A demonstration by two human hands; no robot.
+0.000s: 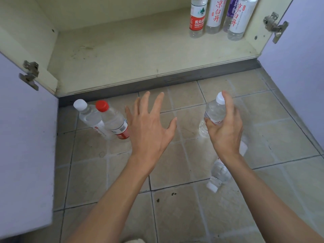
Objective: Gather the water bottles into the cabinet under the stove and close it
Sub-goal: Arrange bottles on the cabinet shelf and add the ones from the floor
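Right hand gripping white-capped bottle in front of cabinet. left hand hovering spread, holding nothing, just beside red-capped bottle. Hasty reach risking knocking it into neighbouring bottle. Right forearm passing over lying bottle, risking nudging it rolling. Four stored bottles standing inside cabinet, back right.

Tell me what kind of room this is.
Probably a home kitchen, seen at floor level: an open base cabinet with hinged doors, a tiled floor, and water bottles standing inside the cabinet.
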